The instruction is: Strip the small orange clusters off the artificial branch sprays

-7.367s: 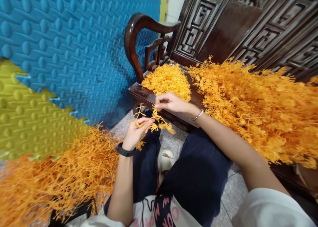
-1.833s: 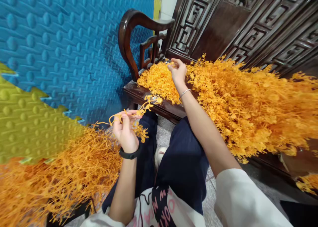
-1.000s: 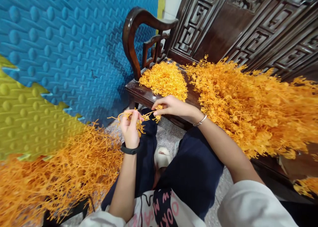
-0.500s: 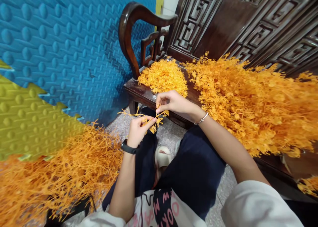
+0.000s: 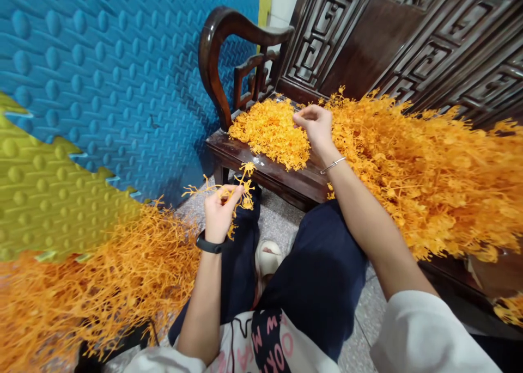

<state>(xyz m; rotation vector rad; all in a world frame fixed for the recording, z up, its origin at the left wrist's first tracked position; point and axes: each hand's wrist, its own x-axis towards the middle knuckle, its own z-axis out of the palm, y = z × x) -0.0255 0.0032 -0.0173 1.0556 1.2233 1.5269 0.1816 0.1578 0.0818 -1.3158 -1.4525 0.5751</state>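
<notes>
My left hand pinches an orange plastic flower sprig above my knees. Its bare branched end sticks out to the left, while several spidery blossoms hang at the right of my fingers. Over on the bench, my right hand is at the right edge of a low heap of loose yellow-orange blossoms. The fingertips are pressed together, and whatever may be between them is too small to see. Right beside this hand lies a large pile of orange flower sprigs.
The blossoms lie on a dark carved wooden bench with a curved armrest. A tangle of bare orange stems spreads at the lower left. Blue foam matting covers the wall, with yellow matting below.
My right hand has left the sprig and moved up and right to the blossom heap. My left hand still holds the sprig, now slightly lower and further left.
</notes>
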